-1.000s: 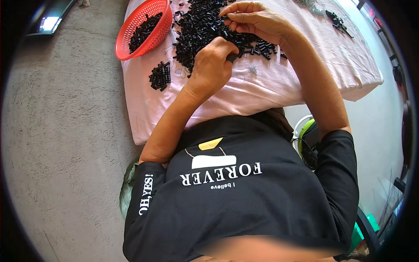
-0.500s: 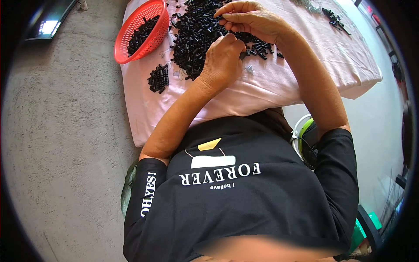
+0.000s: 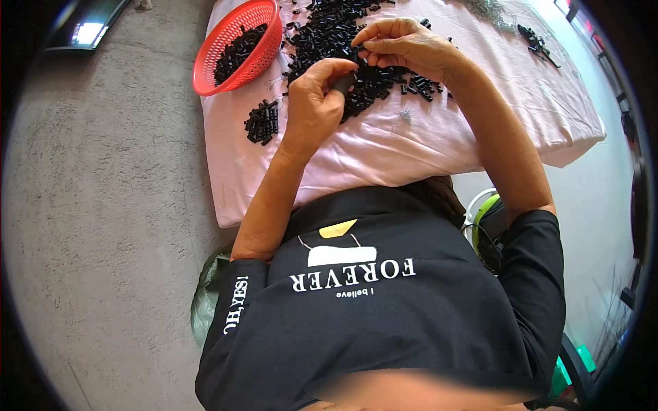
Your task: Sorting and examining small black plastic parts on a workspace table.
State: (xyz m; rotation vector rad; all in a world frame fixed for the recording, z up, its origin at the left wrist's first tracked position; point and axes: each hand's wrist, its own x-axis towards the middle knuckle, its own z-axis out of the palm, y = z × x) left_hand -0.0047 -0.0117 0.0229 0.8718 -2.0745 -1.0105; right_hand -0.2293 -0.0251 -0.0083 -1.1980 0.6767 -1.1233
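Over a large pile of small black tubular pieces (image 3: 332,34), my two hands work close together. My left hand (image 3: 315,99) has its index finger and thumb bent toward each other. A dark grey rounded thing (image 3: 345,83) shows at its thumb; whether the hand holds it or it covers the thumb, I cannot tell. My right hand (image 3: 408,51) pinches a small black piece between thumb and index finger, just above and right of the left fingertips. The piece is mostly hidden by the fingers.
A red mesh basket (image 3: 261,69) with black pieces stands at the table's left edge, and a smaller cluster of pieces (image 3: 262,122) lies below it. Tiny clear bits (image 3: 406,116) lie near the pink cloth's (image 3: 384,154) front. Thin wiry bits (image 3: 486,10) and a dark bunch (image 3: 538,44) are far right.
My left hand has shifted left and turned, so its thumb and the dark grey thing show more. The right hand stays in its pinch. The whole view has shifted slightly.
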